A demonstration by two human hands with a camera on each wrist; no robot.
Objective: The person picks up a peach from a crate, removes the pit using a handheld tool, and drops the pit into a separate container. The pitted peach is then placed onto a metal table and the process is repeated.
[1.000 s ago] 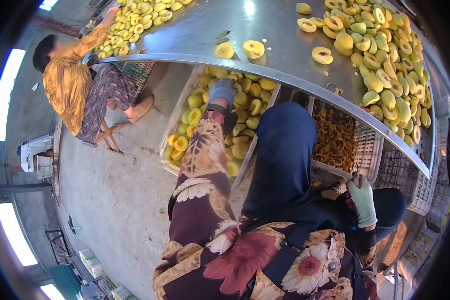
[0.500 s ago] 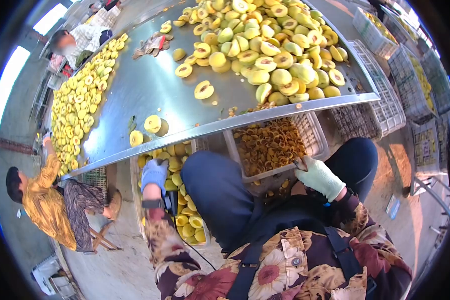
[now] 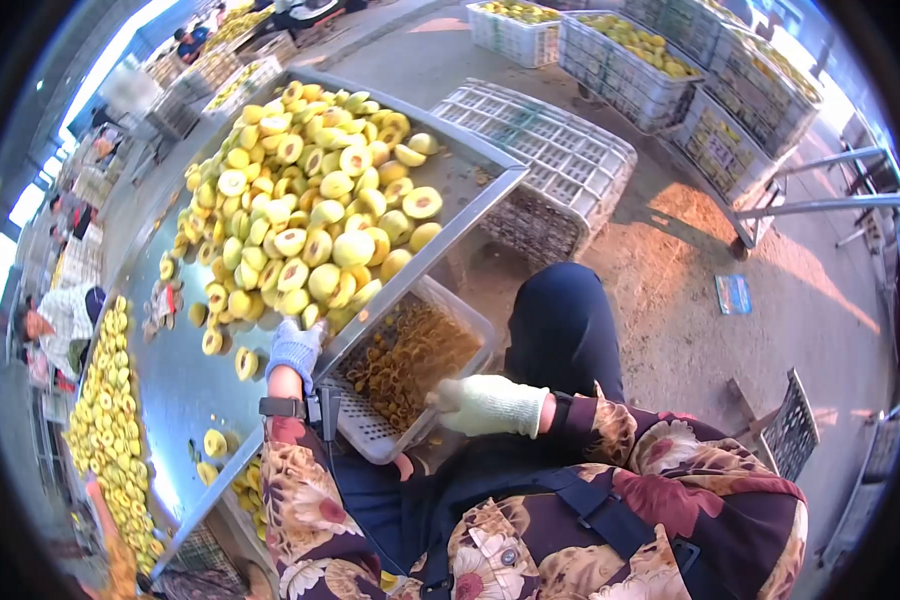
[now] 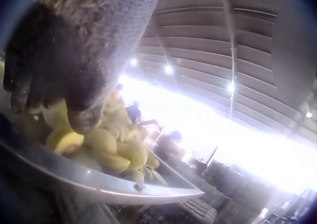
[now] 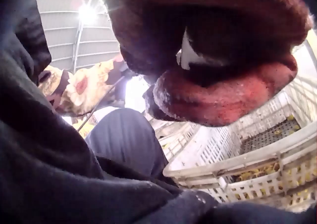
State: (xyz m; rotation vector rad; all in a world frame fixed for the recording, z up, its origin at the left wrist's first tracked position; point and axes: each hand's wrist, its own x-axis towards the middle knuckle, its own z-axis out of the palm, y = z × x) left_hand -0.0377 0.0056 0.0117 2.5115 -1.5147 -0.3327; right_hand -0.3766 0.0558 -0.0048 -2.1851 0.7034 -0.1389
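My left hand, in a pale blue knitted glove, reaches to the near edge of a pile of halved yellow stone fruit on the metal table. In the left wrist view, its fingers point down against the fruit halves. My right hand, in a whitish glove, is beside a plastic crate of brown-orange fruit scraps. Its red-palmed fingers curl round a small loop-tipped tool, mostly hidden now.
An upturned white crate stands beyond the table corner. Crates of yellow fruit are stacked behind it. More halves line the table's far left, near another person's orange sleeve. My knee rises beside the scrap crate.
My left hand has left the fruit crate under the table and come up to the pile on top. The right hand has swung over beside the scrap crate. The head view has turned right.
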